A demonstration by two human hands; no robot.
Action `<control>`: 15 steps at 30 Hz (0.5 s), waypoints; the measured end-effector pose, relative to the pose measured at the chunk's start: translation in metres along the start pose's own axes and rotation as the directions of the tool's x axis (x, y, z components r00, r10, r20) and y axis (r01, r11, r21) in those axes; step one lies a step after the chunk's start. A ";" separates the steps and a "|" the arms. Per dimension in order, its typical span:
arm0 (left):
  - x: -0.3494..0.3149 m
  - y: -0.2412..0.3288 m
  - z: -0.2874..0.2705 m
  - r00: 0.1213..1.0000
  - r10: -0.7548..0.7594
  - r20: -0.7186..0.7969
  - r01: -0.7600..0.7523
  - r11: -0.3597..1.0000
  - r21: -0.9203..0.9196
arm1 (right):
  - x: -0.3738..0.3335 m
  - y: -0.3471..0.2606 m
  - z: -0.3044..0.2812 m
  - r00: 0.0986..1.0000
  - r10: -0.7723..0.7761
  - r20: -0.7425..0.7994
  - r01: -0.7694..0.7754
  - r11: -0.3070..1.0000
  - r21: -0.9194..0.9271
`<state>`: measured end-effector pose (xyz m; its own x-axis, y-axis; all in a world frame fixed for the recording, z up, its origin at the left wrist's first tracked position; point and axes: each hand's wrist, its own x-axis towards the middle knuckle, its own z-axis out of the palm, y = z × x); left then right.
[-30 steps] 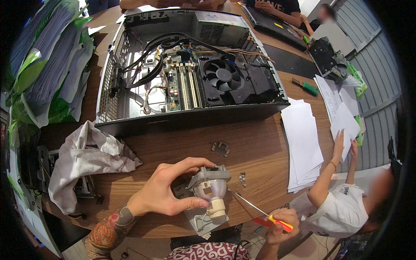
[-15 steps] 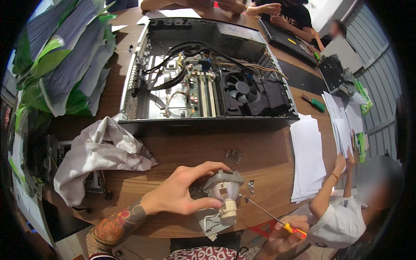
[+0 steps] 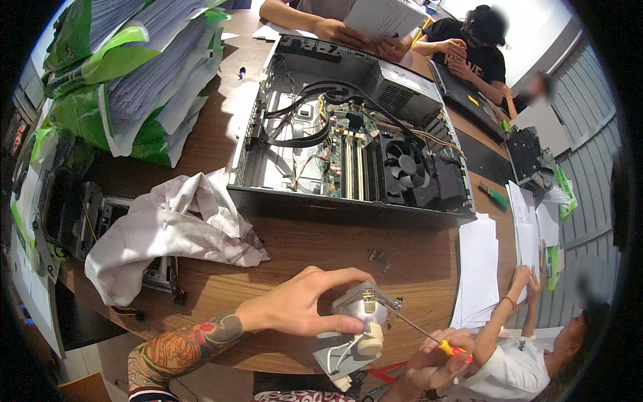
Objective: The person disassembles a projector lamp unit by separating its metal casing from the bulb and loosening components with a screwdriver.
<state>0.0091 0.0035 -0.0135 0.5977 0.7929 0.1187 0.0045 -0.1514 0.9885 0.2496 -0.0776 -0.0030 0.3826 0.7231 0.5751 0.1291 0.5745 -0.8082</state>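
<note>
A projector lamp (image 3: 368, 315), with a clear bowl, a pale ceramic base and white wires to a connector, is tilted over the table's near edge. My left hand (image 3: 298, 303) is closed around its frame, thumb on the near side and fingers over the far side. My right hand (image 3: 429, 362) grips a screwdriver (image 3: 447, 348) by its yellow and red handle. The shaft slants up to the left, its tip at the far right side of the lamp's frame; contact there cannot be made out. Small screws (image 3: 399, 303) lie just beyond, partly hidden by the lamp and shaft.
An open computer case (image 3: 335, 204) spans the table's middle. A small metal piece (image 3: 379, 258), a crumpled cloth (image 3: 174, 234), paper stacks (image 3: 477, 268) and a green-handled tool (image 3: 496, 197) lie around. A tall paper pile (image 3: 154, 87) stands far left. Several people sit around.
My view has shifted, so the table's things appear farther right and lower. The lamp has turned in my left hand, and the screwdriver tip has moved from beside its base to the frame's far edge.
</note>
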 end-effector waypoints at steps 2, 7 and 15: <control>0.002 0.002 -0.002 0.999 -0.013 0.041 0.014 0.999 -0.046 | 0.000 0.002 0.002 0.999 0.022 -0.028 -0.023 1.000 -0.020; 0.000 -0.003 -0.002 0.997 -0.050 0.063 0.049 0.999 0.012 | 0.001 0.005 0.000 0.997 0.078 0.011 -0.077 0.997 -0.019; -0.001 -0.009 -0.001 0.998 -0.014 0.066 0.010 0.999 0.048 | 0.003 0.009 0.005 0.984 0.177 0.007 -0.176 0.974 0.145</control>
<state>0.0076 0.0050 -0.0223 0.6494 0.7540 0.0988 0.0491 -0.1713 0.9840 0.2470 -0.0683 -0.0084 0.3927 0.8161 0.4240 -0.0747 0.4878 -0.8697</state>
